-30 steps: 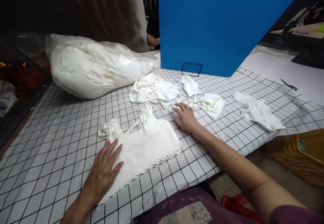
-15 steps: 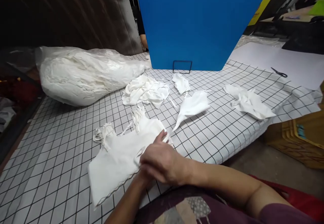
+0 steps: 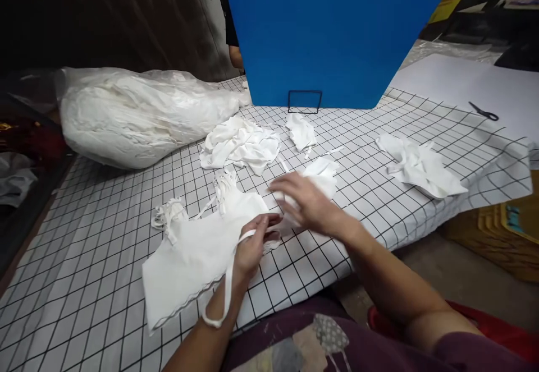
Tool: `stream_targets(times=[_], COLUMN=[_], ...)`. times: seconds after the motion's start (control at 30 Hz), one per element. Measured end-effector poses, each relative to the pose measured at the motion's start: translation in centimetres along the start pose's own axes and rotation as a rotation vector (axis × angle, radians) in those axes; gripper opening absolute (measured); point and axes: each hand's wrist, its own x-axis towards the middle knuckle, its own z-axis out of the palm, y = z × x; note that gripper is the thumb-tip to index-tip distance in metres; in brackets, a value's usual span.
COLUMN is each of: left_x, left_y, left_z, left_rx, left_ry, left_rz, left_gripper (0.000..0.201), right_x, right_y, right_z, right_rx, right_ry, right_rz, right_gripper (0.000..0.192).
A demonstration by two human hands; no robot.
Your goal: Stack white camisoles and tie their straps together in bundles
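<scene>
Left hand grip pinches a white strap (right hand blurred).

A white fabric strap was pinched near one end between the fingers of the left hand; it hung down over the wrist and ended in a small loop. A small crumpled white cloth piece lay under the right hand, partly blurred. Both were beside the flat stack of white cloth pieces with scalloped edges, which lay on the checked table cover.
</scene>
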Motion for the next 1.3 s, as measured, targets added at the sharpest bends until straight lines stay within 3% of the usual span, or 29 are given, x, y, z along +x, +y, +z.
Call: stream_targets(times=[0.07,0.13,0.2,0.3,0.4,0.5,0.57,0.63,0.77,0.8,0.87,0.93,1.0,1.1,1.2,1.3], left_x=[-0.1,-0.2,-0.4,-0.6,-1.0,-2.0,-2.5,-2.4,-0.5,0.3,1.8,3.1,4.0,4.4,4.1,3.1], left_y=[0.7,1.7,2.6,3.8,4.5,4.7,4.8,4.7,4.2,4.2,4.5,5.3,6.4,8.1,9.6,11.2], left_z=[-1.1,-2.4,-3.8,-5.8,-8.0,-9.0,-8.0,-5.5,3.0,5.2,8.8,10.7,10.9,9.1,7.0,5.3], left_rx=[-0.184,-0.301,-0.374,-0.413,-0.216,0.292,0.573,0.69,0.682,0.659,0.635,0.567,0.477,0.288,0.012,-0.09], left_ry=[-0.009,-0.013,-0.009,0.041,0.198,0.456,0.58,0.543,0.058,-0.017,-0.104,-0.122,-0.164,-0.262,-0.25,-0.189], left_rz=[0.035,-0.013,-0.08,-0.087,-0.077,-0.087,0.007,0.176,0.45,0.489,0.561,0.593,0.566,0.478,0.394,0.425], left_gripper=[0.039,0.039,0.041,0.041,0.042,0.05,0.048,0.04,0.03,0.031,0.039,0.036,0.023,0.017,0.015,0.019], right_x=[-2.1,-4.7,-7.0,-8.8,-8.7,-8.1,-8.0,-7.9,-7.3,-6.9,-5.7,-4.4,-3.2,-2.1,-1.6,-0.9], right_y=[4.7,8.7,11.5,13.7,14.5,15.1,15.4,15.5,13.9,13.1,11.5,10.0,9.0,8.3,7.9,7.4], right_z=[-2.7,-4.6,-5.5,-5.3,-3.8,-2.4,-1.9,-1.9,-2.6,-2.9,-3.6,-4.7,-6.0,-8.1,-9.3,-8.9], right_rx=[-0.164,-0.201,-0.233,-0.207,-0.15,-0.1,-0.085,-0.061,-0.016,-0.023,-0.03,-0.01,0.008,0.017,0.065,0.061], right_ry=[-0.032,-0.121,-0.171,-0.19,-0.083,0.086,0.189,0.266,0.319,0.309,0.268,0.229,0.237,0.243,0.089,-0.125], right_rz=[0.253,0.392,0.433,0.403,0.375,0.341,0.322,0.298,0.324,0.328,0.291,0.224,0.193,0.206,0.204,0.183], right_gripper=[0.025,0.029,0.036,0.048,0.041,0.022,0.015,0.011,0.008,0.006,0.005,0.005,0.005,0.012,0.024,0.031])
